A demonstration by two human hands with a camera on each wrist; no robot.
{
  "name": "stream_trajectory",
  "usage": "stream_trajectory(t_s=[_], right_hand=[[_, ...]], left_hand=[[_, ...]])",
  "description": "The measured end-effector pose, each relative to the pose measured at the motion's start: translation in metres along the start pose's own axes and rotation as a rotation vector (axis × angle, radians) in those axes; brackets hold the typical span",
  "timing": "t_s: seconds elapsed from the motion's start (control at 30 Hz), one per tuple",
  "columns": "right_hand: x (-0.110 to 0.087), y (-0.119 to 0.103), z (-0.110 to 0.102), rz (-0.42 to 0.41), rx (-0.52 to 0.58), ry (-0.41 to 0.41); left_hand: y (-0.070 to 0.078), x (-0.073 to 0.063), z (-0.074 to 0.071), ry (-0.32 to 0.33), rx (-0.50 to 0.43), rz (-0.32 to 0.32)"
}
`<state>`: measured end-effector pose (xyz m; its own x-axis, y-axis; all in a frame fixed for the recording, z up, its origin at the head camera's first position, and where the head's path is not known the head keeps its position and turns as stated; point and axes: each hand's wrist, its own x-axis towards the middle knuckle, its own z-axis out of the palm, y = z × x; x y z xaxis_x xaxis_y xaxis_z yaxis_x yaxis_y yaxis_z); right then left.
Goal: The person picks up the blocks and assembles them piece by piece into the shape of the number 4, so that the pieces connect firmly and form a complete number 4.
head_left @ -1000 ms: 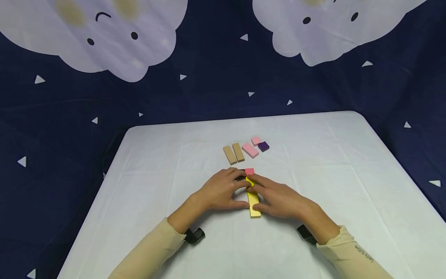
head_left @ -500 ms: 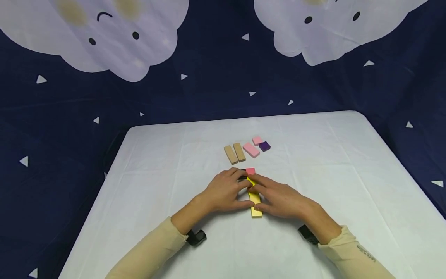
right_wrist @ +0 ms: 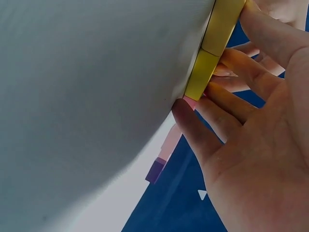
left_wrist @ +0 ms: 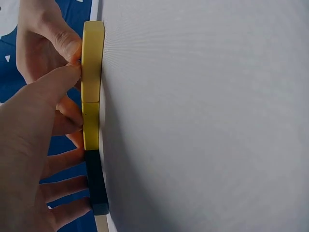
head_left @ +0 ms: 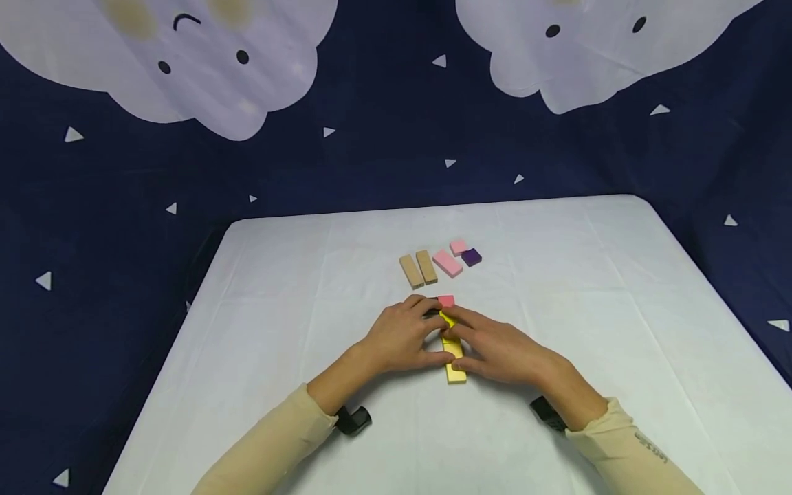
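Blocks [left_wrist: 92, 86], pale and bright yellow, meet end to end.

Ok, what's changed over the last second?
The left hand has slid its thumb right, from the left edge of the pale yellow block to over it, near the thumb of the right hand. Nothing visibly taken hold of or let go. The right hand, that block, the wooden blocks, pink blocks and purple block look unmoved.
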<state>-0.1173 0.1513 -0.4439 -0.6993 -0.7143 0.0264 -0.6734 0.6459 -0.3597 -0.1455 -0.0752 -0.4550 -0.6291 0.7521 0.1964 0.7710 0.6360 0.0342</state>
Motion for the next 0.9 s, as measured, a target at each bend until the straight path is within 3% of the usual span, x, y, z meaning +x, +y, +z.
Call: stream_trajectory(t_s=[0.77, 0.9], right_hand=[[-0.0014, -0.0003, -0.0008, -0.032, 0.01, 0.029], [-0.004, 0.0062, -0.0075, 0.041, 0.044, 0.006]], left_hand=[[0.0041, 0.0004, -0.0036, -0.055, -0.028, -0.059], [0.0054, 0.0019, -0.0045, -0.063, -0.041, -0.062]])
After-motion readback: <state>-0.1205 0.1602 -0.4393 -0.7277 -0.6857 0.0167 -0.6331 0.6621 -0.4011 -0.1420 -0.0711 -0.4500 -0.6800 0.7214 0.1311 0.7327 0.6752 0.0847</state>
